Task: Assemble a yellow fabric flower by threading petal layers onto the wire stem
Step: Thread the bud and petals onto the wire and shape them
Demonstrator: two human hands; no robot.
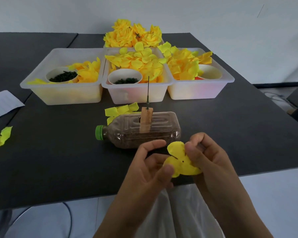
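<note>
Head view, the only one we have: we look down on both hands at the near edge of the dark tabletop, sharing one yellow petal layer between them. Our left hand pinches its lower left lobe with thumb and curled fingers; our right hand pinches the right side, fingers curled over the top. The layer faces us, and a small dark hole shows near its middle.

Just beyond the hands lies a plastic bottle on its side, green cap to the left, filled with something brown. A wooden block stands up out of it, and the wire stem rises upright from the block — bare, no petals on it yet, as far as we can see. A few loose petals lie behind the bottle. Further back sit three clear bins of yellow petals with paper cups inside, and finished flowers behind them.

We judge the layer light, limp and easily creased, so we would hold it by the lobes — close to the hole, fabric taut — and lower the hole over the thin wire tip
</note>
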